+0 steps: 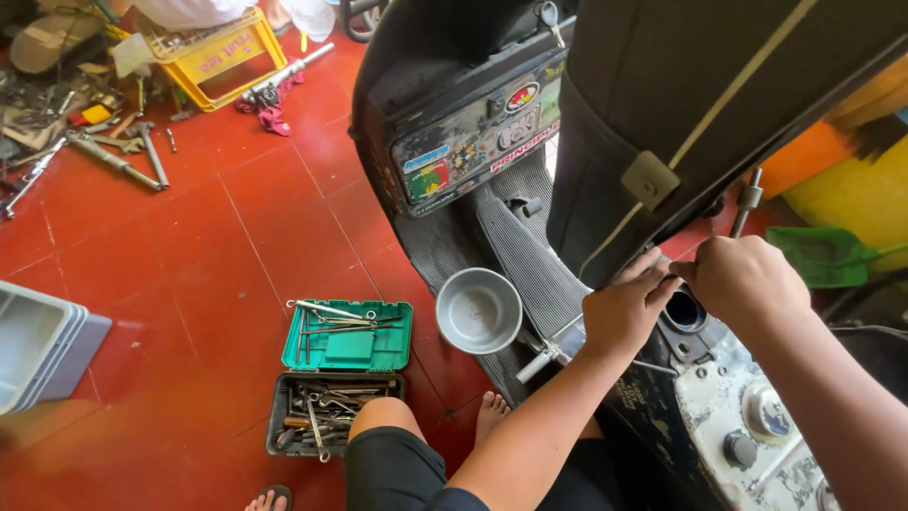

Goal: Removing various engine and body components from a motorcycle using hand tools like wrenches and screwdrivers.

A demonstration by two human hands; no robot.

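Here our left hand (624, 308) and right hand (742, 279) meet, fingers curled, beside the scooter's round filler opening (683, 309). We cannot tell what they pinch. A metal bowl (479, 309) sits on the footboard (530, 255).

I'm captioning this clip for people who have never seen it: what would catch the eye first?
Both hands, the left hand and right hand, meet at the lower edge of a raised black scooter seat, just above a round opening. A metal bowl sits on the scooter's ribbed footboard, and an open green toolbox full of tools lies on the red tiled floor.
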